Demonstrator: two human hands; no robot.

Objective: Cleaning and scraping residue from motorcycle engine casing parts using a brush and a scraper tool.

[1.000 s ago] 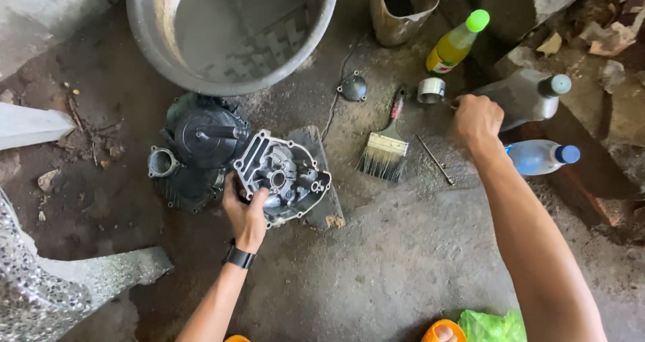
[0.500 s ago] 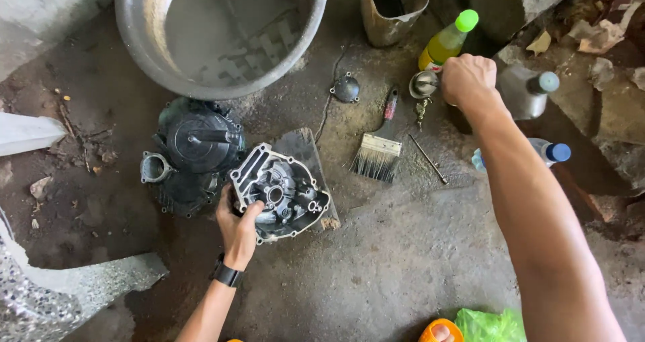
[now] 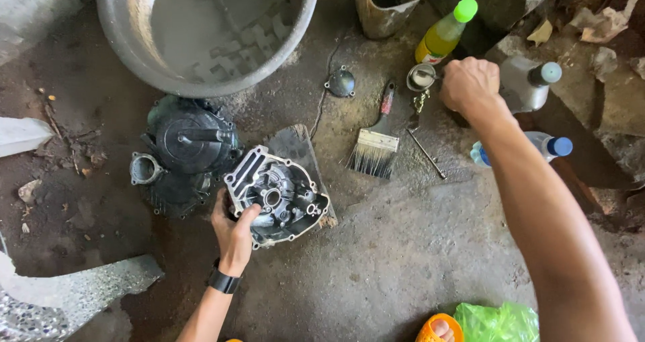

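Nearest the camera, at the bottom edge of the view, an orange sandal point(image 3: 440, 327) with a toe in it sits just beside a crumpled green plastic bag point(image 3: 498, 320) on the stained concrete floor point(image 3: 403, 254). A little further out, the left hand point(image 3: 235, 231), with a black wristband point(image 3: 223, 281) on its wrist, is closed around the lower left edge of a grey metal engine cover point(image 3: 279, 197), thumb over the rim and fingers curled beneath, holding it with its hollow inner side facing up. Just to the left of the cover lies a dark, greasy engine casing point(image 3: 181, 154) on the floor, the two nearly touching. Further on, a paintbrush point(image 3: 376, 140) with a dark handle lies bristles toward the person, with a thin metal rod point(image 3: 426, 154) just beside it. The right hand point(image 3: 470, 85) reaches out past these, its fingers curled shut into a loose fist around the handle of a small metal cup point(image 3: 421, 77). Right of that hand stand a grey bottle point(image 3: 527, 83) and a clear bottle with a blue cap point(image 3: 547, 145). Just behind the cup leans a yellow bottle with a green cap point(image 3: 445, 33). A small round dark cap point(image 3: 340, 83) lies to the left of the cup. Farthest away sit a large metal basin point(image 3: 208, 33) and a dented tin can point(image 3: 388, 6).
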